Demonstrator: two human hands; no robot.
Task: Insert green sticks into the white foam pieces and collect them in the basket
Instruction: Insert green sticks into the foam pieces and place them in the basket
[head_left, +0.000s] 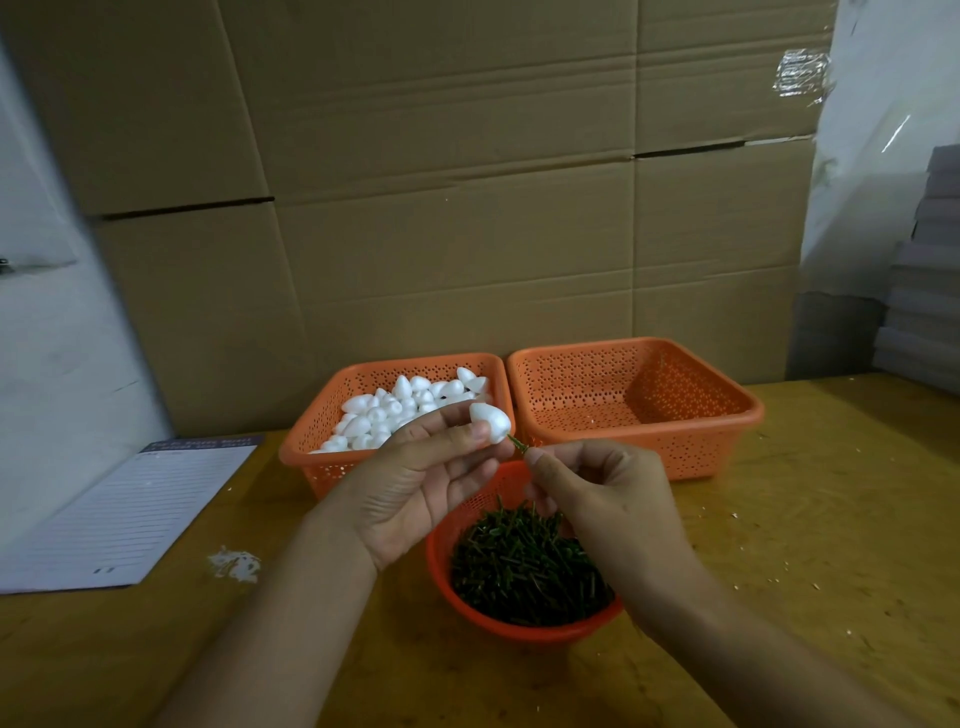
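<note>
My left hand (423, 480) pinches a white egg-shaped foam piece (490, 421) between thumb and fingertips, above the table. My right hand (602, 493) pinches a short green stick (517, 443) whose tip touches the lower end of that foam piece. Below my hands sits a round orange bowl (457, 597) full of green sticks (524, 566). Behind it on the left, an orange perforated basket (322, 457) holds several white foam pieces (384, 410). To its right stands a second orange basket (727, 441), with only a bare floor showing.
The wooden table (805, 571) carries a lined paper pad (130, 514) at the left and a small heap of white foam crumbs (235, 564). A wall of cardboard boxes (457, 208) stands close behind the baskets. Grey stacked sheets (919, 291) rise at the right.
</note>
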